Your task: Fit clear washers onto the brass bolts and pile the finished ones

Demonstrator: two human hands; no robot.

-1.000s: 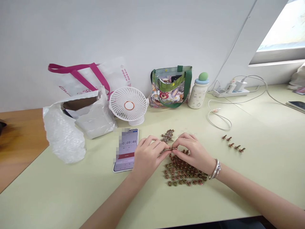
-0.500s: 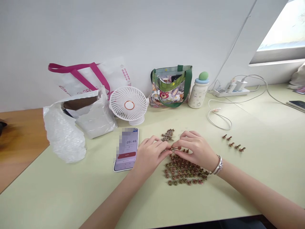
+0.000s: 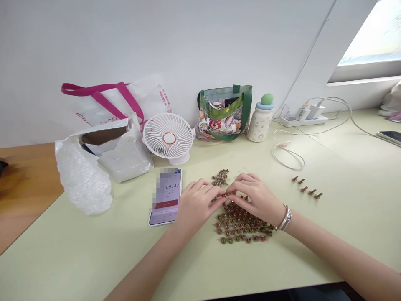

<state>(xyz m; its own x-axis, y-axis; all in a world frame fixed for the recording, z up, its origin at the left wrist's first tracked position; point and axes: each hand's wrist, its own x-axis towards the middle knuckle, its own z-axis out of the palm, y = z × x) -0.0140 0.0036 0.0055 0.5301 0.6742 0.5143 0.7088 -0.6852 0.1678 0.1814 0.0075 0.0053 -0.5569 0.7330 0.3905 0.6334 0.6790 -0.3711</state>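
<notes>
Small bronze-coloured bolt (image 3: 226, 195) sits pinched between the fingertips of both hands, near the middle of the table (image 3: 94, 251), just above a packed cluster of round-headed bolts (image 3: 241, 225). The left hand (image 3: 196, 207) has its grip nearly closed on the piece from one side, the right hand (image 3: 255, 198) from the other; the fingers hide most of it. A tangled heap of bolts (image 3: 220, 177) lies just beyond the hands, and a loose row of five bolts (image 3: 307, 187) lies well to the right. Silver bracelets (image 3: 285, 218) circle the right wrist. A phone (image 3: 165, 196) showing 09:47 lies just beside the left hand, and a white desk fan (image 3: 168, 138) stands toward the table's back edge.
</notes>
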